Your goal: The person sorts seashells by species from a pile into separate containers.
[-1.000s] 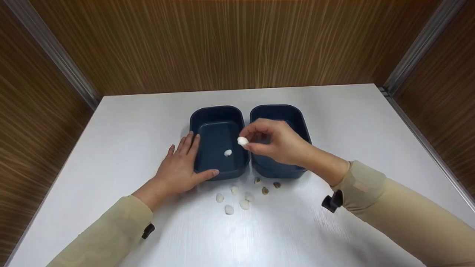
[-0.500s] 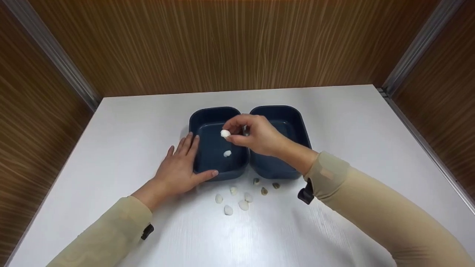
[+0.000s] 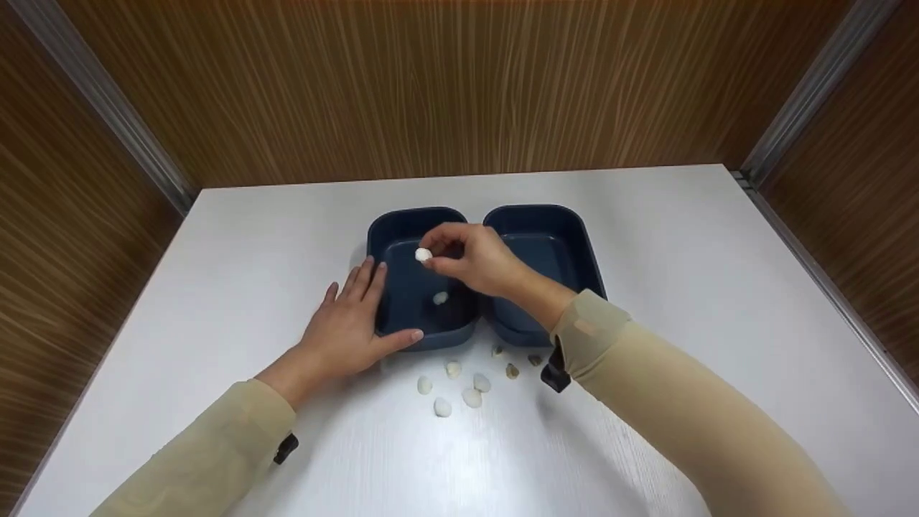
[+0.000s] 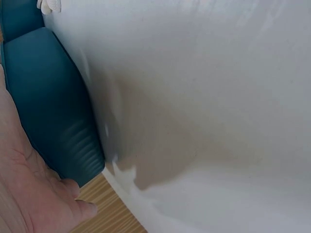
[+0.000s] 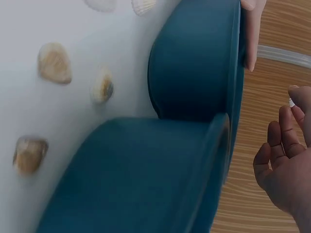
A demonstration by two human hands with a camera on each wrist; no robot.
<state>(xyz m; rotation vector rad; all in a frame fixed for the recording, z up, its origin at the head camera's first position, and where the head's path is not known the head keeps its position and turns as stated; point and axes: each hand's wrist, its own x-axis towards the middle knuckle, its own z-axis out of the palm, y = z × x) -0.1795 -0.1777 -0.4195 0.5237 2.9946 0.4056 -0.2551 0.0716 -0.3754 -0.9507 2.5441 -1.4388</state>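
In the head view, my right hand (image 3: 479,260) pinches a small white seashell (image 3: 423,254) between thumb and fingertips, over the left dark blue box (image 3: 446,339). Another white shell (image 3: 440,298) lies on that box's floor. My left hand (image 3: 339,332) rests against the left box's side, its fingers straight along the rim and its thumb at the near edge. The right wrist view shows my right hand (image 5: 286,160) with only a sliver of the held shell (image 5: 291,102) visible. In the left wrist view, my left hand (image 4: 34,189) lies along the box wall (image 4: 53,102).
A second blue box (image 3: 547,262) stands close on the right, partly behind my right forearm. Several white shells (image 3: 472,397) lie on the white table (image 3: 287,230) in front of the boxes. Brown-patterned shells (image 3: 512,371) lie to their right. Wood-grain panels (image 3: 459,86) enclose the table.
My right hand has moved left with the white shell, from between the two boxes to over the left box. My left hand has stayed in place.
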